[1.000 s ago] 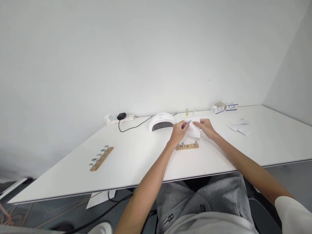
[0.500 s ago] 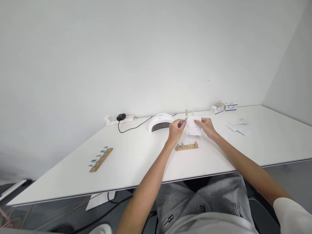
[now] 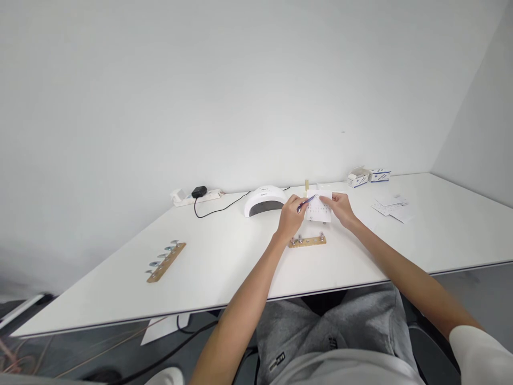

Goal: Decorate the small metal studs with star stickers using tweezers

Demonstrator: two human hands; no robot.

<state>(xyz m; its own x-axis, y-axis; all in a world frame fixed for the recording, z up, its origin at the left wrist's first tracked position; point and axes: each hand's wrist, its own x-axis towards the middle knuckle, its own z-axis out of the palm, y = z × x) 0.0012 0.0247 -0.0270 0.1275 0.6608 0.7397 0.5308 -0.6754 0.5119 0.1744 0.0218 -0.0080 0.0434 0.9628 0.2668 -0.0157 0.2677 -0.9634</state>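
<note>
My left hand (image 3: 292, 215) is closed around a pair of purple tweezers (image 3: 306, 202), whose tips lie over a white sticker sheet (image 3: 319, 212) with rows of small dark designs. Whether the tips touch the sheet is too small to tell. My right hand (image 3: 341, 208) pinches that sheet by its right edge, thumb on its face, holding it up off the table. Just below the sheet, a wooden stand (image 3: 308, 242) lies on the table with small nail tips on metal posts at its left and right ends.
A second wooden stand (image 3: 166, 263) with several nail tips lies at left. Behind my left hand sits a white nail lamp (image 3: 264, 197). A power strip (image 3: 200, 198) with a black adapter (image 3: 199, 191) is by the wall. Loose sheets (image 3: 391, 207) and small boxes (image 3: 368, 176) are at right.
The tweezers have moved to the right, their tips now over the sheet's upper part. My right hand and the sheet have barely moved.
</note>
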